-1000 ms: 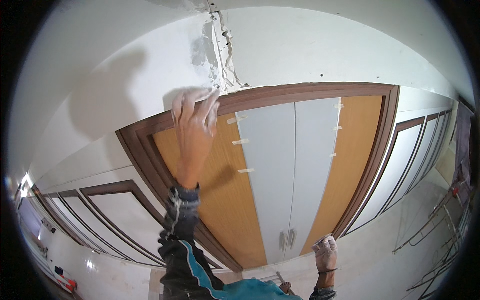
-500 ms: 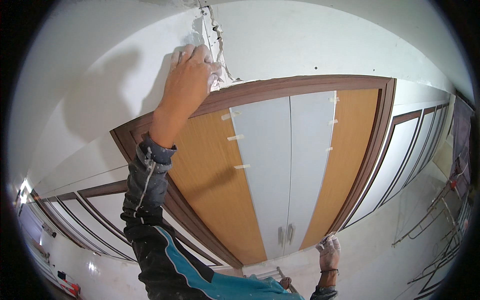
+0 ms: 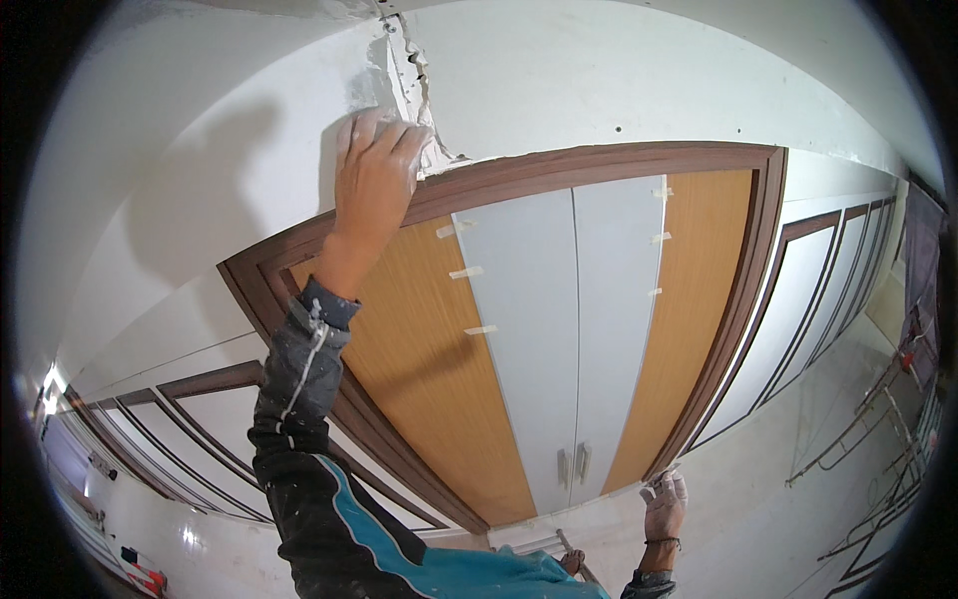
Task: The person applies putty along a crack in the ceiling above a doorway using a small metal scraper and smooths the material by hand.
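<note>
My left hand (image 3: 377,165), dusted white and with its fingers bent close together, presses at the broken white joint (image 3: 407,75) above the brown wooden frame. A loose whitish strip and ragged edge run up the joint from the fingers, and a grey smear of filler (image 3: 377,62) lies beside it. Whatever the fingertips may grip is hidden. Low on the right, my right hand (image 3: 664,507) is raised with curled, whitened fingers near the frame's lower corner. Something small seems to be in it, too unclear to name.
Inside the brown frame (image 3: 599,160) are pale grey double doors (image 3: 574,329) between orange wood panels (image 3: 399,339), with bits of masking tape on them. Metal scaffolding or ladder parts (image 3: 878,429) stand at right. Dark-trimmed panels (image 3: 798,270) line the walls.
My left hand has shifted slightly down along the joint, its fingers turned more upright, baring more of the strip. My right hand has turned a little, and the dark object in it shows less.
</note>
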{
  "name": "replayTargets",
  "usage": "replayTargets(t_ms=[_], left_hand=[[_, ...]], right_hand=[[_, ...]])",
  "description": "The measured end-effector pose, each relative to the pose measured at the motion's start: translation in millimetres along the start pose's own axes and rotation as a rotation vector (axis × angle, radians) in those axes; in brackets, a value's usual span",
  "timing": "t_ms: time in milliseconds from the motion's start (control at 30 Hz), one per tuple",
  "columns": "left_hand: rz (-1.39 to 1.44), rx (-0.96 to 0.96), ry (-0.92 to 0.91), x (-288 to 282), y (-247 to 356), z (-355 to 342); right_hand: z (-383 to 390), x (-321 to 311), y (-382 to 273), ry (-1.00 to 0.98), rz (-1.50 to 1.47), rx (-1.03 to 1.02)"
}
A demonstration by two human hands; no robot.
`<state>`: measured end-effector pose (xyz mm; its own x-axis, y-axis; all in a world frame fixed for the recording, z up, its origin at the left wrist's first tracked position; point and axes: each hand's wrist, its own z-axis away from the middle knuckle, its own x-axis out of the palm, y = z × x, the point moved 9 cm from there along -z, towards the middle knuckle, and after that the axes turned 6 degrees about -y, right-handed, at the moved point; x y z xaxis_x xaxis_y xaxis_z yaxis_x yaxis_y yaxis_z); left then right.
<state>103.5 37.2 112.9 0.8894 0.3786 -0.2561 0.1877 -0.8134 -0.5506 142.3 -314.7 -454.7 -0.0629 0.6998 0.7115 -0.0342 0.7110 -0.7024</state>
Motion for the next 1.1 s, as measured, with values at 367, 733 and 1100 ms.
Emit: replayTargets(t_ms=[367, 733, 1100], left_hand=[[-0.021, -0.069, 0.109, 5, 10, 48], [0.089, -0.143, 0.320, -6, 3, 46], [0.162, -0.185, 0.302, -8, -6, 46]], right_hand=[[2, -9, -3, 0.064, -0.009, 0.032], [14, -25, 6, 0.105, -0.001, 0.044], [21, -40, -1, 0.156, -0.014, 0.020]])
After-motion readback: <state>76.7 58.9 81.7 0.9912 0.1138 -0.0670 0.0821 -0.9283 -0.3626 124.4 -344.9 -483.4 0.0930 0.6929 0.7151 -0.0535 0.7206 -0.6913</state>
